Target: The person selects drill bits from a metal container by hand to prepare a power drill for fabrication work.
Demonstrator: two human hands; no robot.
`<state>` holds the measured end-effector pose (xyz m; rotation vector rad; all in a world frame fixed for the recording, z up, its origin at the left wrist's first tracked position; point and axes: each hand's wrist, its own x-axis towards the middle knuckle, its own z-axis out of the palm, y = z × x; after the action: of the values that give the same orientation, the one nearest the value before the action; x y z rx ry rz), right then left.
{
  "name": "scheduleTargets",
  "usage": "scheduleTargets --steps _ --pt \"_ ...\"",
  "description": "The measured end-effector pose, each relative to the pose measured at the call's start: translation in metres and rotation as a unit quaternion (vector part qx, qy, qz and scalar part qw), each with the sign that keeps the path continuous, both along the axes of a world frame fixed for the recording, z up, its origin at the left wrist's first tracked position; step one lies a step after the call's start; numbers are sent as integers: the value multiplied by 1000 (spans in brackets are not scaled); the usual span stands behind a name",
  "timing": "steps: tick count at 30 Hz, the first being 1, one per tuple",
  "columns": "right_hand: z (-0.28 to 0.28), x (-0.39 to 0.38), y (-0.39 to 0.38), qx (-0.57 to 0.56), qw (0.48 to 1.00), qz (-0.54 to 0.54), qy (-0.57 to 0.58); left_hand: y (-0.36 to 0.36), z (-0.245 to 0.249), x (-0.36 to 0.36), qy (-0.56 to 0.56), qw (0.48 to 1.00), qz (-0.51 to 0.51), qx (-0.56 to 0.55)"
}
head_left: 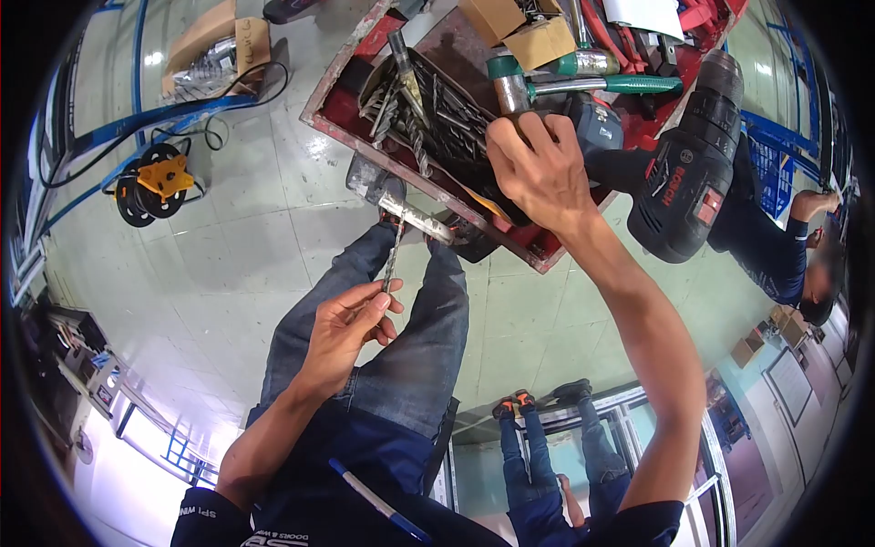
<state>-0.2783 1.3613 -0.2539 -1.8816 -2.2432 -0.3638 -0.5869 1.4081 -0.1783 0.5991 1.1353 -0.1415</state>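
My left hand (351, 324) pinches a slim drill bit (394, 260) between thumb and fingers, its tip pointing up toward the cart. Over the red metal tray (342, 137), my right hand (544, 173) has its fingers curled at the edge of a bin of loose drill bits (451, 114). Whatever those fingers grip is hidden beneath them. Just beyond them lies a green-handled hammer (638, 85). A black Bosch cordless drill (679, 173) rests at the tray's right side, close to my right wrist.
An open cardboard box (506, 18) and red-handled tools (620, 41) crowd the tray's far end. On the floor at left are a yellow and black cable reel (159, 182) and a carton (214, 59). A co-worker (775, 237) is at the right.
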Motion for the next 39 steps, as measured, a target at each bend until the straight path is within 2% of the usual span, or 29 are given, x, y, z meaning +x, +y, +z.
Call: scheduleTargets --steps 17,19,21,22,23,24,26,29,32,35,39 --pt "5 -1 3 54 998 9 -29 -9 2 -3 -2 1000 -11 -5" --pt "24 -8 1 46 999 -28 -7 -8 4 -5 -14 1000 -7 2" --pt "43 -20 -13 65 985 -103 122 -6 10 -3 -24 1000 -1 11" --pt "49 -33 -21 103 964 -177 172 -3 15 1 -29 999 3 18" --pt "57 -54 -27 119 910 -292 270 -1 18 6 -35 999 7 25" --pt "72 -73 -32 105 826 -390 394 0 18 11 -55 997 18 42" --pt "97 -97 -42 52 715 -473 512 4 18 22 -88 992 34 79" --pt "104 -127 -49 81 558 -470 680 26 32 56 -99 986 55 121" --pt "113 -137 -47 76 488 -441 749 46 34 79 -127 975 95 155" --pt "121 -139 -45 74 466 -421 775 63 36 91 -167 963 102 184" --pt "127 -142 -49 86 471 -408 777 68 46 94 -186 958 71 207"
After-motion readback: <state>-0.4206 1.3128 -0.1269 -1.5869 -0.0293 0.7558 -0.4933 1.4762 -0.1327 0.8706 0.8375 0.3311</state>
